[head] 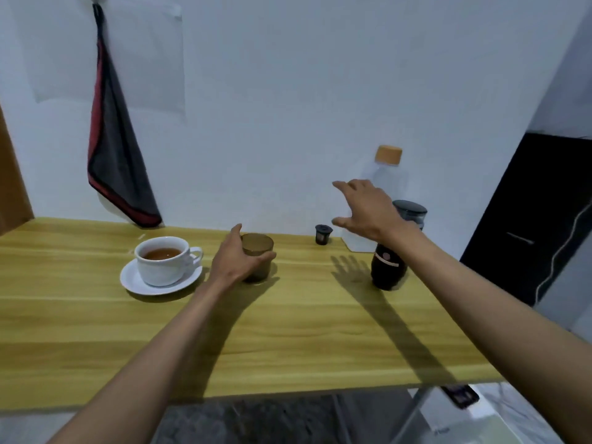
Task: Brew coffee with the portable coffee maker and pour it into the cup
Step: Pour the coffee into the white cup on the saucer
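Left hand (235, 254) grips brown translucent tumbler (258, 251) on counter (288, 331). Right hand (365, 208) spread, fingers apart, hovering over black coffee maker (389, 267). White cup (163, 259) with brown liquid on saucer (134, 280), left of left hand.

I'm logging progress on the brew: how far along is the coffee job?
Done, it seems: the white cup on its saucer already holds brown liquid. In hand: the left hand grips the brown tumbler; the right hand hovers open by the coffee maker. Left: probably only tidying up.
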